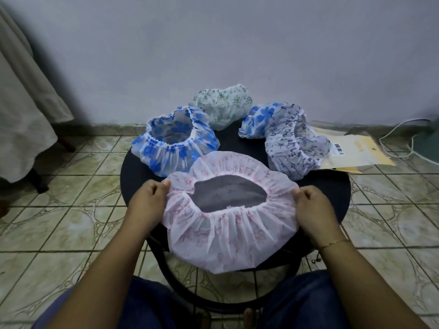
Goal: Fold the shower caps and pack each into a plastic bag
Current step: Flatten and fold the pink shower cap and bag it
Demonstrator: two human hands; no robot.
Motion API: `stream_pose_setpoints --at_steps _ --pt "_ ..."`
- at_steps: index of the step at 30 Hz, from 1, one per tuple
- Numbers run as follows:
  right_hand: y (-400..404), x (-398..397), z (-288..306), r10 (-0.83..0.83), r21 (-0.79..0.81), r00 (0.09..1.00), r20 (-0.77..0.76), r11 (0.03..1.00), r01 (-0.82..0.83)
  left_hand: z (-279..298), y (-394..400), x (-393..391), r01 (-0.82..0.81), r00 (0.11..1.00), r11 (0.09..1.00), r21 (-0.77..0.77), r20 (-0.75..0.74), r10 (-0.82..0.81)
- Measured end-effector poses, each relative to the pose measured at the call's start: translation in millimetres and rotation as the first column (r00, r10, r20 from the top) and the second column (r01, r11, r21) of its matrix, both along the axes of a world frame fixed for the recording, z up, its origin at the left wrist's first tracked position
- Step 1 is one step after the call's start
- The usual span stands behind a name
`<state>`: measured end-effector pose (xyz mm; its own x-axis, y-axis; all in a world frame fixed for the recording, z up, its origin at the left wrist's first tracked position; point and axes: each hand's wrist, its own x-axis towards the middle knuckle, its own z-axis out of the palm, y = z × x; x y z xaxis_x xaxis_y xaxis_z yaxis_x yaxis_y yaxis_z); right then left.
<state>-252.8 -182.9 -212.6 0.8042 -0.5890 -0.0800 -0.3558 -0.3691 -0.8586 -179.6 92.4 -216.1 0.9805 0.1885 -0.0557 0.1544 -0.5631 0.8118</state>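
A pink-patterned shower cap lies opening-up at the front of the round black table. My left hand pinches its left edge and my right hand pinches its right edge. Behind it rest a blue-flowered cap with its opening up, a green-sprigged cap at the back, another blue-flowered cap and a dark-twig-patterned cap at the right. Clear plastic bags with a yellow card and barcode lie past the table's right edge.
The table stands on a tiled floor close to a pale wall. A white cloth hangs over furniture at the left. A white cable runs along the floor at the far right. My knees are under the table's front edge.
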Motion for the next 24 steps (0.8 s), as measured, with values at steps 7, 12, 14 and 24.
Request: stream_pose_setpoints --at_steps 7,12,14,24 --pt "-1.9 2.4 -1.8 0.018 -0.254 0.994 -0.106 0.966 -0.045 -10.4 8.3 7.4 0.008 0.998 0.958 0.285 0.062 -0.027" --pt "-4.7 1.6 -0.5 0.037 -0.251 0.994 -0.106 0.966 -0.063 -2.2 12.7 6.8 -0.035 0.999 0.989 0.145 0.024 0.032" --pt "-8.4 0.3 2.8 0.059 -0.233 0.990 -0.127 0.968 -0.088 7.6 15.5 1.1 -0.067 0.990 0.998 0.021 -0.122 0.069" --pt "-0.2 5.6 -4.0 -0.003 -0.251 0.988 -0.152 0.967 -0.035 17.3 4.1 -14.4 0.021 0.961 0.998 -0.064 -0.273 -0.038"
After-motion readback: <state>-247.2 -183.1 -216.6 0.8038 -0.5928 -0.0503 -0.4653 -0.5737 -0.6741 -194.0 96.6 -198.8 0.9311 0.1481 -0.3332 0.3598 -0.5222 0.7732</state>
